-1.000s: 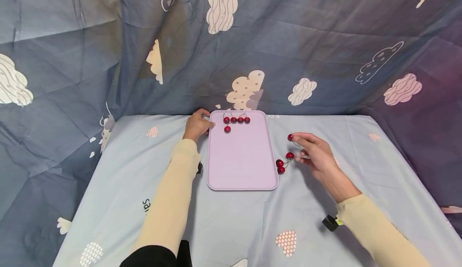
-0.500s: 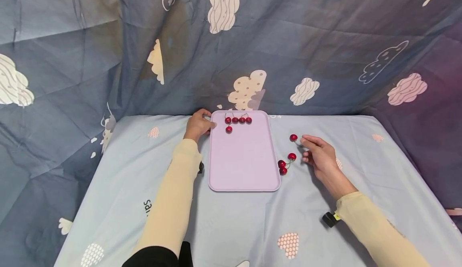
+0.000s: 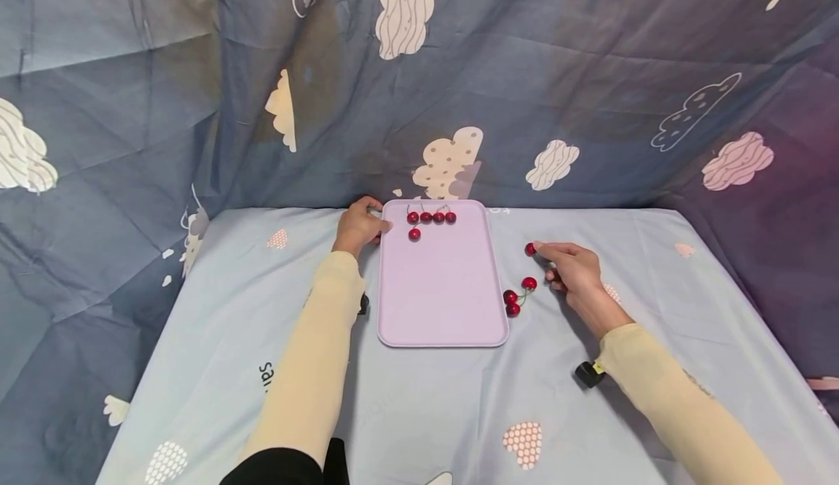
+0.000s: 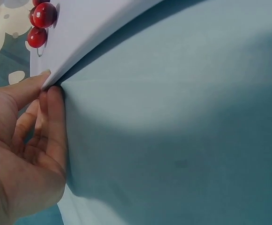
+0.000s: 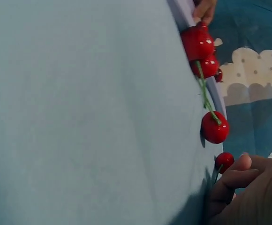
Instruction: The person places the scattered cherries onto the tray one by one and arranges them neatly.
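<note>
A lilac tray [image 3: 443, 296] lies on the cloth-covered table. My left hand [image 3: 357, 227] grips its upper left edge, thumb on the rim and fingers against the outside in the left wrist view. Several red cherries [image 3: 426, 218] with stems line the tray's far end, and one more cherry [image 3: 414, 234] sits below the row's left end. Right of the tray, my right hand [image 3: 574, 270] has thumb and forefinger at a single cherry [image 3: 531, 249], pinching its near side; its stem [image 5: 218, 173] points down in the right wrist view. The other fingers are curled.
Beside the tray's right edge, a joined cluster of cherries [image 3: 513, 309] lies on the table, one cherry [image 5: 215, 127] farther out than the others. A dark patterned curtain [image 3: 354, 106] stands right behind the table. A black wrist device [image 3: 589, 374] hangs under the right sleeve.
My right fingertips drew back from the single cherry half a second ago and are now against it again. The left hand, tray and other cherries stay in place.
</note>
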`<state>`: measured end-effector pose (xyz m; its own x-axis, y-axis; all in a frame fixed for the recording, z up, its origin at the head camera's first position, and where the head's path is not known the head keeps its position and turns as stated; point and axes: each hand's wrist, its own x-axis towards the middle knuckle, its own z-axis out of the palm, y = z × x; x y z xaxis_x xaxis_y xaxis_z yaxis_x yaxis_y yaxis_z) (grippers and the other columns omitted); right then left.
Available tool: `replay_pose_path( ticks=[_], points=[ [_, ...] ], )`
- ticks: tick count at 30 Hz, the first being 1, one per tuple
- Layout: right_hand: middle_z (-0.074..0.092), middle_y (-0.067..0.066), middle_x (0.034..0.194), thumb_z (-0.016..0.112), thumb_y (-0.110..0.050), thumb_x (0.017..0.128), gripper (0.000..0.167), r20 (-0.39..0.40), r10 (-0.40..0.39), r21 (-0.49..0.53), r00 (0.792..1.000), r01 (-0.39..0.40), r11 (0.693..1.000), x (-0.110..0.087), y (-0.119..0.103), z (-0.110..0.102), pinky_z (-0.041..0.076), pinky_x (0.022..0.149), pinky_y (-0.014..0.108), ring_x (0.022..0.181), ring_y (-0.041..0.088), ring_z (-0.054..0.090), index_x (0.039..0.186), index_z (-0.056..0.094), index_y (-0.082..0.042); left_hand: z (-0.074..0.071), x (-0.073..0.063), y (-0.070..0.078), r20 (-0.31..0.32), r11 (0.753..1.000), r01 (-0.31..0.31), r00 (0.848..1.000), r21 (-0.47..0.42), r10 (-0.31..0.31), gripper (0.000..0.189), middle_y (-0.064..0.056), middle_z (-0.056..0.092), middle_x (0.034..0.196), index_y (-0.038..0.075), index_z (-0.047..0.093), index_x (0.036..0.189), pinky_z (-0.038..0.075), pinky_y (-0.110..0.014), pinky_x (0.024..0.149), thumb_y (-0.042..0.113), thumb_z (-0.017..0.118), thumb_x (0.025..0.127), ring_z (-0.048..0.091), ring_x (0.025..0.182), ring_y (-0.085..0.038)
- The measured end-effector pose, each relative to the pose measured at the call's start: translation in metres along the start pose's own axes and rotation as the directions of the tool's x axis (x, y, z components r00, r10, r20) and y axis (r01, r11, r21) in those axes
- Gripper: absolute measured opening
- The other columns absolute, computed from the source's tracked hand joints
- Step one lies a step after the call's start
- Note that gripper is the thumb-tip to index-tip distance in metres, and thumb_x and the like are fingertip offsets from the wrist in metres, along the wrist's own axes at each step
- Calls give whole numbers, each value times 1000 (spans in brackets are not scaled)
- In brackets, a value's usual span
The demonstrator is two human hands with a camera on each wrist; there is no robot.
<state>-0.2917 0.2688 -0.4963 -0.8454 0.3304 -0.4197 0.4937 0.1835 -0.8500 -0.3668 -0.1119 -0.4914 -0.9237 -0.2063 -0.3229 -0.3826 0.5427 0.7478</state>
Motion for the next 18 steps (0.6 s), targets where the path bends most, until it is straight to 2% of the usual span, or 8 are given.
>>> replay_pose_path(
  ticks=[3, 6, 11, 18],
  points=[
    [61, -6, 98, 82, -48, 90, 44, -15, -47, -74, 999, 45, 996, -2, -1, 3, 46, 51, 23, 54, 2, 56, 118, 67, -16, 0, 0, -1, 3, 1000, 2, 1000, 2, -2, 43, -9, 61, 104, 17, 60, 134, 53, -31, 74, 21, 79, 95, 68, 81, -21],
    [63, -7, 86, 83, -50, 90, 49, -19, -114, -141, 993, 110, 984, -4, -1, 6, 47, 49, 25, 52, 4, 56, 120, 66, -14, 0, 0, -1, 5, 1000, 8, 1000, 6, -8, 43, -9, 61, 105, 17, 60, 134, 53, -31, 75, 21, 78, 96, 68, 82, -21],
    [62, -4, 75, 82, -42, 92, 45, -13, -212, -199, 977, 205, 958, -5, 2, 10, 48, 47, 26, 50, 5, 57, 121, 68, -11, -2, -1, 0, 5, 1000, 11, 1000, 9, -11, 43, -9, 60, 107, 17, 59, 135, 55, -32, 78, 22, 78, 96, 68, 84, -22],
    [70, -6, 77, 81, -37, 93, 36, -19, -224, -247, 974, 213, 945, -4, 1, 10, 50, 48, 28, 51, 5, 57, 114, 70, -10, -1, -3, 2, 11, 1000, 7, 1000, 5, -7, 43, -9, 60, 107, 17, 59, 135, 56, -33, 80, 22, 78, 97, 68, 85, -23]
  ],
)
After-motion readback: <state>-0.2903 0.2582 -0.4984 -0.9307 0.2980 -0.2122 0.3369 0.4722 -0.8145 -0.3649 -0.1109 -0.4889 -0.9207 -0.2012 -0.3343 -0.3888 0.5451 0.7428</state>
